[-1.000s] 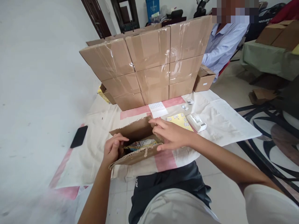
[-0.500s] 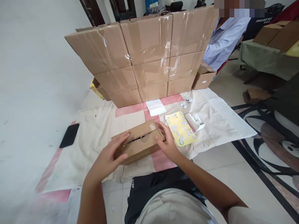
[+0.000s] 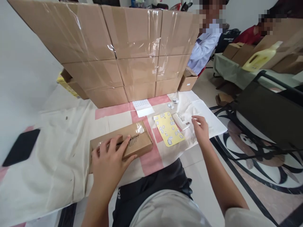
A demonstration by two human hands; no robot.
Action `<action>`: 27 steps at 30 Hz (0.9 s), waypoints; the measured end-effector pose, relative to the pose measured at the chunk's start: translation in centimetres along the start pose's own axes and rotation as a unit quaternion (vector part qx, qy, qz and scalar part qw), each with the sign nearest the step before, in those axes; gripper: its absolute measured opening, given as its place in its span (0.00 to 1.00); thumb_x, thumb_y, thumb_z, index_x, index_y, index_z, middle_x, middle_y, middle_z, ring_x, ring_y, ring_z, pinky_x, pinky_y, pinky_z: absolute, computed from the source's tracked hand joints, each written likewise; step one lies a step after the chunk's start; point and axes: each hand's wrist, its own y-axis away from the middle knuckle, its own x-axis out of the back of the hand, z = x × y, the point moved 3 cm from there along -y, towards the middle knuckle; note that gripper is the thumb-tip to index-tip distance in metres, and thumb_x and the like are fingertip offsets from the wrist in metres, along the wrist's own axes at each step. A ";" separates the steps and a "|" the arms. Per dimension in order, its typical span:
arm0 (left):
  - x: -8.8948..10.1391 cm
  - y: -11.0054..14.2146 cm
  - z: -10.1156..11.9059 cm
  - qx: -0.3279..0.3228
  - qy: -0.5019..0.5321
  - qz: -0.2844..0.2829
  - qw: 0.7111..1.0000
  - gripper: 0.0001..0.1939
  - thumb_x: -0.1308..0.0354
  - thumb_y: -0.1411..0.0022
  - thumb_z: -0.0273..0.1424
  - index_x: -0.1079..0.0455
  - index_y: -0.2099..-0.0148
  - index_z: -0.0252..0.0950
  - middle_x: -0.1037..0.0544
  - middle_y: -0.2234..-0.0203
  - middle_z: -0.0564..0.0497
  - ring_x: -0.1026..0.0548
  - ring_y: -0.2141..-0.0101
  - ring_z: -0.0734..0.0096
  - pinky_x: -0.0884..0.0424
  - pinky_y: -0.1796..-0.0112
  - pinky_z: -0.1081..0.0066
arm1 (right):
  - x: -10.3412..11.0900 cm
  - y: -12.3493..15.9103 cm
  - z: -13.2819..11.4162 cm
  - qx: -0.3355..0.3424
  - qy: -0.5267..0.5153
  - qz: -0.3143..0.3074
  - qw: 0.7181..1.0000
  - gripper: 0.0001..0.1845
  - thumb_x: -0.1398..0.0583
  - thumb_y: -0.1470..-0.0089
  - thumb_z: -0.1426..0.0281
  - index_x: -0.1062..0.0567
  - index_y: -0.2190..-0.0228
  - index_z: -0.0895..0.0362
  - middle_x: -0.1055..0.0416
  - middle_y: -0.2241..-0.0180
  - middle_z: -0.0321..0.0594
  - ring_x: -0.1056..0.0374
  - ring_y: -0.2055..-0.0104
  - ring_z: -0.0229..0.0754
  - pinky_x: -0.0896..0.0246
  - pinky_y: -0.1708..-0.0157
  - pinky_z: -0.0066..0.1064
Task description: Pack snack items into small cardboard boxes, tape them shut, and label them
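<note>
A closed cardboard box [image 3: 142, 143] lies on the cloth in front of me, a narrow slit running along its top flaps and clear tape shining at the far edge. My left hand [image 3: 111, 154] rests across the box's top with fingers spread over the slit, thumb by the near edge. My right hand [image 3: 200, 127] is off the box, beside the cutter end of a white tape dispenser [image 3: 181, 122]. Its thumb and forefinger are drawn together; whatever is between them is too small to make out. A yellow sheet with small labels [image 3: 165, 127] lies between box and dispenser.
Stacked, taped cardboard boxes [image 3: 136, 34] form a wall behind the workspace. A white label sheet [image 3: 143, 108] lies before them, a dark phone [image 3: 22, 147] at left. A small box [image 3: 188, 80] stands right of the wall. A person in a light-blue shirt [image 3: 204, 47] is behind it.
My right hand has left the box and moved right to the tape dispenser. My left hand has settled over the box's top. The view has shifted, showing more at the right.
</note>
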 end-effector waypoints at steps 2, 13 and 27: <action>0.0 0.1 0.0 -0.005 0.004 0.010 1.000 0.29 0.39 0.37 0.51 0.30 0.38 0.45 0.25 0.44 0.40 0.30 0.51 0.40 0.40 0.53 0.48 | 0.5 -2.1 1.3 -0.059 0.031 -0.076 0.995 0.19 0.42 0.46 0.55 0.22 0.62 0.56 0.26 0.50 0.48 0.31 0.52 0.48 0.35 0.56 0.36; 0.1 0.4 0.2 0.005 0.039 0.020 0.999 0.29 0.38 0.39 0.53 0.30 0.43 0.38 0.25 0.42 0.40 0.30 0.47 0.42 0.40 0.50 0.49 | -1.4 -5.2 1.8 -0.176 0.100 -0.237 0.950 0.13 0.35 0.54 0.60 0.22 0.76 0.58 0.23 0.70 0.43 0.33 0.68 0.42 0.43 0.70 0.31; 0.3 0.4 0.3 -0.006 0.014 0.024 1.000 0.29 0.39 0.36 0.49 0.31 0.38 0.42 0.25 0.44 0.41 0.30 0.48 0.43 0.38 0.51 0.49 | -2.2 -5.7 -0.2 -0.230 0.090 -0.219 0.944 0.21 0.29 0.55 0.66 0.35 0.84 0.55 0.31 0.80 0.41 0.32 0.75 0.41 0.32 0.77 0.33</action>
